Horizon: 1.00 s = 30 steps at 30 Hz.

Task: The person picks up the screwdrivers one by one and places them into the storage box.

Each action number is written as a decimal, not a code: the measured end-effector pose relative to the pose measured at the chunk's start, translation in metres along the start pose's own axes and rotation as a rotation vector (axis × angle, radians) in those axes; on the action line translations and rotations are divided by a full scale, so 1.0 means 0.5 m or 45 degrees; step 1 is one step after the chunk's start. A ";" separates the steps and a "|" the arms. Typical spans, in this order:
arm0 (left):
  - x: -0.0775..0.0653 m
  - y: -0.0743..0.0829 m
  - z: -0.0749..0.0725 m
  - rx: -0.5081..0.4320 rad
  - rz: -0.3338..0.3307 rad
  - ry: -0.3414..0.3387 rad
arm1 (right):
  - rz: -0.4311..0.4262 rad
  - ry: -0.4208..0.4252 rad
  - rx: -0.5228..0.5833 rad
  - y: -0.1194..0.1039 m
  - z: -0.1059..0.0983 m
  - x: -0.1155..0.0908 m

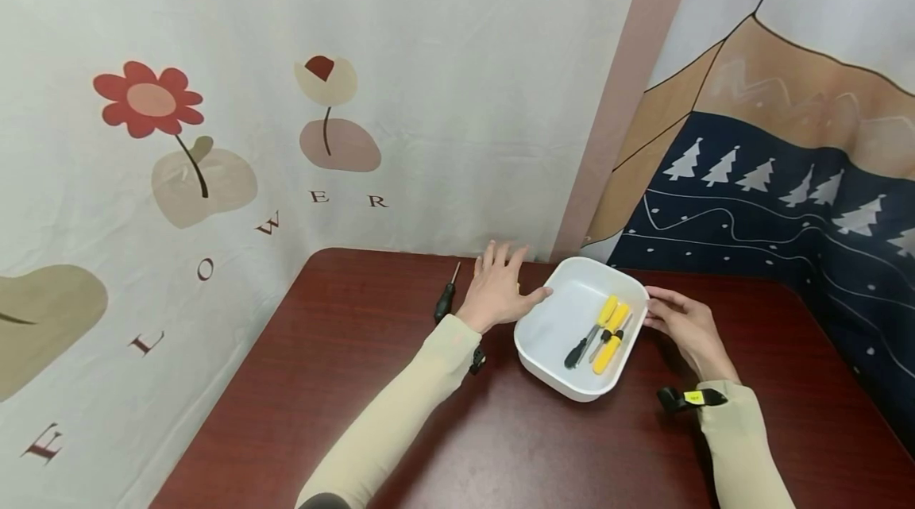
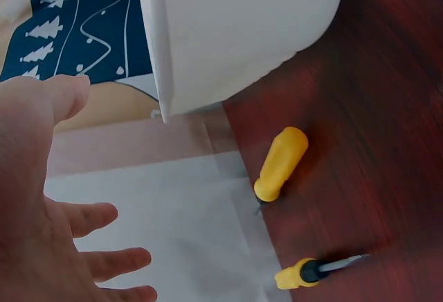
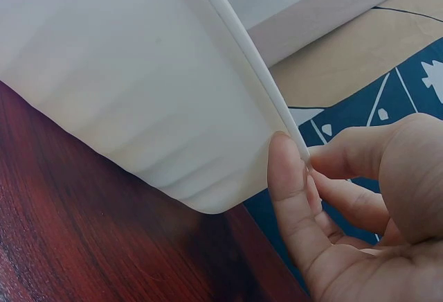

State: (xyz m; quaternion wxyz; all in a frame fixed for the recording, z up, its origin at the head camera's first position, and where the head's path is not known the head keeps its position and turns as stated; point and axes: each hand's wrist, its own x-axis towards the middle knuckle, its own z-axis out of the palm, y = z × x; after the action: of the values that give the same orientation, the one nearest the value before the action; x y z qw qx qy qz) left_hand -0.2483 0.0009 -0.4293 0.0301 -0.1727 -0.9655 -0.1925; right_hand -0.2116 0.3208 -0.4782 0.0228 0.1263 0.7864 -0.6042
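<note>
A white plastic tub point(image 1: 561, 387) stands on the table, with several screwdrivers point(image 1: 608, 355) lying in it, their handles yellow or black. My right hand point(image 1: 689, 332) pinches the tub's rim at its right side, thumb on the outer wall point(image 3: 138, 73) and fingers over the edge. Fingers spread, my left hand point(image 1: 495, 294) hovers by the tub's left side, thumb close to the rim and nothing held. Beneath it, the left wrist view shows a yellow-handled screwdriver point(image 2: 282, 160) and a second one point(image 2: 308, 274) on the table; the hand hides both from the head view.
Left of my left hand lies a black-handled screwdriver point(image 1: 445, 302), tip pointing to the back. The dark red table point(image 1: 343, 382) ends at a pale printed curtain point(image 1: 443, 96), and a navy tree-patterned cloth point(image 1: 758, 215) hangs at the back right.
</note>
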 end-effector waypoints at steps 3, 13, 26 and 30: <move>-0.002 -0.009 -0.001 -0.038 -0.034 -0.004 | 0.002 0.000 0.004 0.001 -0.001 0.000; -0.005 -0.049 -0.008 -0.148 -0.131 -0.006 | -0.006 -0.002 0.022 -0.002 0.000 -0.002; -0.020 -0.099 -0.011 -0.219 -0.278 0.013 | -0.009 0.001 0.038 -0.003 0.002 0.000; -0.027 -0.114 -0.012 -0.222 -0.328 0.013 | 0.003 0.005 0.039 0.000 0.000 0.001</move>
State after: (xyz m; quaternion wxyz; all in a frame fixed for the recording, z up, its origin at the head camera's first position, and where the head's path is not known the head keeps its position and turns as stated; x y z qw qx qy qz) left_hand -0.2554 -0.0551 -0.4458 -0.0051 -0.0483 -0.9592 -0.2787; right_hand -0.2119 0.3207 -0.4785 0.0200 0.1290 0.7770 -0.6158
